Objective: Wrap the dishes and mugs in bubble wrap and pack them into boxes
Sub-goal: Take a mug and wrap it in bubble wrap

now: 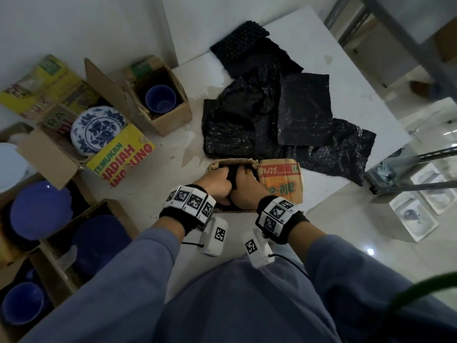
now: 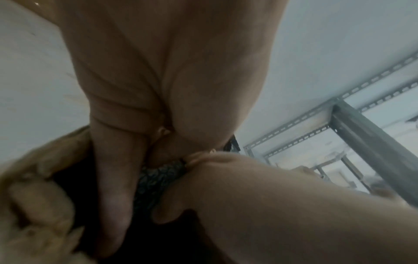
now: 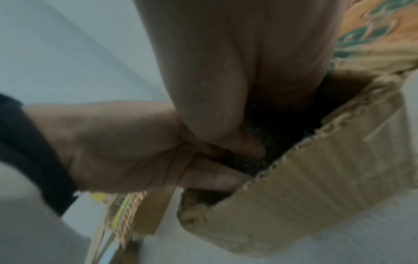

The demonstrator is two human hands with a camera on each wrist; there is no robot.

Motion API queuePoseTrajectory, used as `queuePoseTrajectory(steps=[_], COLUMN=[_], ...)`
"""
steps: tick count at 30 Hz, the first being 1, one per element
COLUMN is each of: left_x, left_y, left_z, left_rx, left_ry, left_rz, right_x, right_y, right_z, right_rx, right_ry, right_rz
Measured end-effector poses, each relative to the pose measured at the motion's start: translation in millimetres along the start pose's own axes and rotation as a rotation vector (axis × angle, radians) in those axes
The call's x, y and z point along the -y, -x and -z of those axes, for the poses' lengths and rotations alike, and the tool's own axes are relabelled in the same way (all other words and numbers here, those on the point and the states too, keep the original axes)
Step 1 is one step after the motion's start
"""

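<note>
Wrapped bundle [image 1: 232,180], black bubble wrap around something I can't identify, sits down inside the small open cardboard box [image 1: 282,181] on the floor right in front of the person. Both hands are in the box mouth, touching each other. Left hand [image 1: 215,184] has its fingers curled onto the bundle's left side; right hand [image 1: 247,185] is curled onto the right side, thumb [image 3: 226,142] pressed on the bubbled surface. So both are grasping the wrap, not released.

Step in hand, judging from this: seating the wrapped piece into the box, near the end of that step. Next move calls for letting go without dragging the wrap loose, then reaching for a fresh sheet and an unwrapped dish.

Just beyond the box lies a pile of black bubble wrap sheets [image 1: 284,102] on the white floor [image 1: 346,70]. Off to the person's left are other open boxes: one holding a blue mug [image 1: 160,99], a blue floral plate [image 1: 97,129] beside a yellow printed box [image 1: 121,157], a blue plate [image 1: 40,209] nearer, another blue mug [image 1: 22,303] at the lower left. A metal rack [image 1: 408,45] stands on the right.
</note>
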State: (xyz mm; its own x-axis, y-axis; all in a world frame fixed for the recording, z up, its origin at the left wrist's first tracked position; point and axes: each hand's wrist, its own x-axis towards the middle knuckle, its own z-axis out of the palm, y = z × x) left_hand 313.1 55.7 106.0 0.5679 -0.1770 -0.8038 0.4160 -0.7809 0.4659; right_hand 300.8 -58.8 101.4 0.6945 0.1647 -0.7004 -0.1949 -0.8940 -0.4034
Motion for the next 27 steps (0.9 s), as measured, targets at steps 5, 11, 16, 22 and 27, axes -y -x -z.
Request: queuePoseTrajectory(steps=[5,11,16,22,27], left_x=[17,41,46,40,39], left_y=[23,31,17,12,7], left_z=[-2,-17,-31,-39,-48], left_rx=[-0.323,-0.551,-0.548,-0.657,-0.758], left_ry=[0.143,-0.483,-0.677,-0.711,-0.743], left_rz=[-0.208,-0.404,-0.346,-0.268,-0.243], right_x=[-20,-25,-13,-8,-11], right_y=[10,20,8,-3,-6], right_z=[15,24,7,-10,-3], right_rx=[-0.053,-0.208,-0.193,-0.263,-0.187], right_ry=[0.068,0.517,0.845,1.039,1.060], right_rz=[0.118,0.339,0.386,0.336,0.370])
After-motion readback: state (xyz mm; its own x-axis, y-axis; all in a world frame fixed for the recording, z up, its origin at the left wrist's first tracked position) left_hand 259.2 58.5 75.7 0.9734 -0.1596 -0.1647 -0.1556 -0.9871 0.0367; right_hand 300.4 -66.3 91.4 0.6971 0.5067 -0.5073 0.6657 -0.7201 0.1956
